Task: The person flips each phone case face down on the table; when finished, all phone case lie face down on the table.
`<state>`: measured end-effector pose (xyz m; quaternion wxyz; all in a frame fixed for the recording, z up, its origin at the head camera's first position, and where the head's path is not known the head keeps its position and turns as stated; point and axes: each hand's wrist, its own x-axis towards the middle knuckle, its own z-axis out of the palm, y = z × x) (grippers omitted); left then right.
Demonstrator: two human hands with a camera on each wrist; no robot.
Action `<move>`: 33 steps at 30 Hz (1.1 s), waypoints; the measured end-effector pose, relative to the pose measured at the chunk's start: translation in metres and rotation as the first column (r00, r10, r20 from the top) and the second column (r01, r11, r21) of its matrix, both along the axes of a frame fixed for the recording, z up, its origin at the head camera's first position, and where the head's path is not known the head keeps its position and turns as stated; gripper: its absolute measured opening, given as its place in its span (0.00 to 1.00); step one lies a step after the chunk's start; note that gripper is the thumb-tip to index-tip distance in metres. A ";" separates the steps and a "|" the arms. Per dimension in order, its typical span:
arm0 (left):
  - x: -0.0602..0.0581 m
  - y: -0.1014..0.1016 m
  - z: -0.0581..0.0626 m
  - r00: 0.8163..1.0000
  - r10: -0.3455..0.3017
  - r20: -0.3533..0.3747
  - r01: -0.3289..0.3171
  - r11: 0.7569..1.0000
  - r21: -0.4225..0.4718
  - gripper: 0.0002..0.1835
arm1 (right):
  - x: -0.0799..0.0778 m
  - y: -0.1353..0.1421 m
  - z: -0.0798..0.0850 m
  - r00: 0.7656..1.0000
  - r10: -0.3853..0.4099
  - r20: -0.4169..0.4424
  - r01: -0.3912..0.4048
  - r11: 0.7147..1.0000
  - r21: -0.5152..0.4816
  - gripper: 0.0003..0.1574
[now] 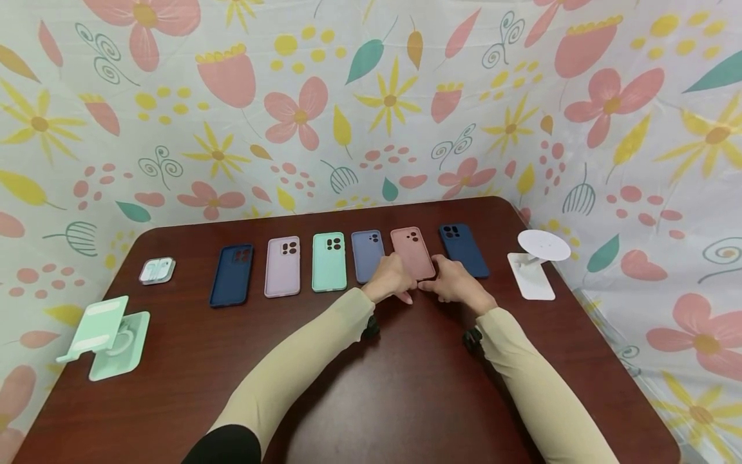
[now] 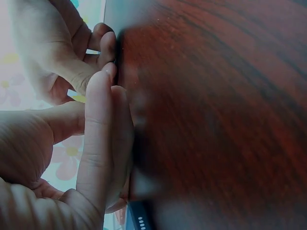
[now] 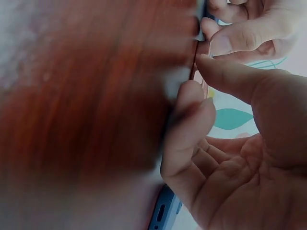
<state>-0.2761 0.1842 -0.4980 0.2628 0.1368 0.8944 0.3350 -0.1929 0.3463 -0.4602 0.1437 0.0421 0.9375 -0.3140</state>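
Note:
In the head view a pink phone case [image 1: 413, 250] lies flat in a row of cases. My left hand [image 1: 392, 278] is at its near left corner, thumb by the near edge. From the near right corner my right hand [image 1: 458, 281] holds it, with the thumb [image 3: 230, 79] on the near edge and bent fingers by the side. Only a thin strip of the pink case shows in the right wrist view. A periwinkle phone case [image 1: 368, 254] lies just left of my left hand, and a blue phone case [image 1: 464, 250] just beyond my right.
Mint [image 1: 329, 263], lilac [image 1: 282, 267] and navy [image 1: 230, 277] phone cases continue the row leftward. A boxed earphone set [image 1: 157, 270] and a mint folding stand [image 1: 118, 345] are at far left, a white stand [image 1: 536, 270] at right. A patterned curtain borders the brown table [image 1: 406, 399].

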 end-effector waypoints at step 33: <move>0.029 -0.010 0.031 0.992 0.073 0.105 -0.091 0.980 0.178 0.49 | 0.011 -0.005 0.003 0.990 -0.072 -0.124 0.073 0.997 0.002 0.45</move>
